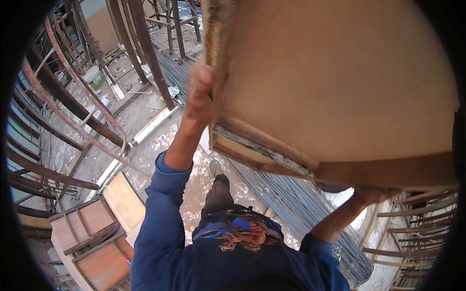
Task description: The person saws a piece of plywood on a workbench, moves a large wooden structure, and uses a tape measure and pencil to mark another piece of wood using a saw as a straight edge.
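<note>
A large plywood panel [340,77] with a rough timber frame is raised in front of me and fills the upper right of the view. My left hand [200,92] is closed around its left edge, thumb toward me. Under the lower edge, toward the right, my right hand [376,194] grips the frame; its fingers are partly hidden by the wood. A worn timber batten [267,148] runs along the panel's lower left edge. What lies behind the panel is hidden.
Long steel bars [291,203] lie bundled on the floor beneath the panel. A rusty metal frame [73,111] and timber posts [148,43] stand at left. Framed plywood panels [87,225] rest at lower left. A bucket [94,76] sits farther back. Timber poles [422,228] fill the right.
</note>
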A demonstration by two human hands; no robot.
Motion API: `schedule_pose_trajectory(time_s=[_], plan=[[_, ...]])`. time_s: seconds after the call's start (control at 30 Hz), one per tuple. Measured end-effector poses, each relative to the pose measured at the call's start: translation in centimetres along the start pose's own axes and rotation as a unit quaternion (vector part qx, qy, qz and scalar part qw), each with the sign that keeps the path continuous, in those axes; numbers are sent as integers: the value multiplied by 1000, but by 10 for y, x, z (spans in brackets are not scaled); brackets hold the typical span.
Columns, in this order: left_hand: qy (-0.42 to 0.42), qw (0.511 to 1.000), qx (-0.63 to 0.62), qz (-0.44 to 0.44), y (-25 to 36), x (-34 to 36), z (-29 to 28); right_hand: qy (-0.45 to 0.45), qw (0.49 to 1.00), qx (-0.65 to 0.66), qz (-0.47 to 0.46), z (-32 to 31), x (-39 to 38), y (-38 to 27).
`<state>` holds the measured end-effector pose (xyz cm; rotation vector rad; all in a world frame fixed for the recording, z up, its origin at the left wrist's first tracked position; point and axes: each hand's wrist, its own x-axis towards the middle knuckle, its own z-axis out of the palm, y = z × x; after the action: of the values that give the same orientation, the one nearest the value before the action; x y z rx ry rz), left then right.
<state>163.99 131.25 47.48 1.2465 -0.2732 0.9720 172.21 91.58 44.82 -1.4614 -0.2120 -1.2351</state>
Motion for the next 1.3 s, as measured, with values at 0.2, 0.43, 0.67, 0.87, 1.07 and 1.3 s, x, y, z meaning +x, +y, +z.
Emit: schedule_pose_trajectory(time_s=[0.2, 0.43, 0.67, 0.87, 1.07, 1.3], plan=[[66, 996, 18, 56, -43, 71, -82, -134, 951, 251, 121, 174, -7, 70], [159, 977, 123, 75, -129, 140, -186, -172, 895, 364, 193, 404, -45, 123], [232, 963, 122, 66, -218, 163, -242, -338, 743, 562, 137, 548, -54, 236], [261, 950, 141, 96, -276, 194, -267, -311, 799, 468, 215, 634, -96, 248], [256, 945, 188, 74, -289, 227, -291, -357, 801, 392, 278, 704, -94, 222], [393, 890, 230, -5, -293, 215, -303, -451, 730, 407, 313, 769, -106, 265]])
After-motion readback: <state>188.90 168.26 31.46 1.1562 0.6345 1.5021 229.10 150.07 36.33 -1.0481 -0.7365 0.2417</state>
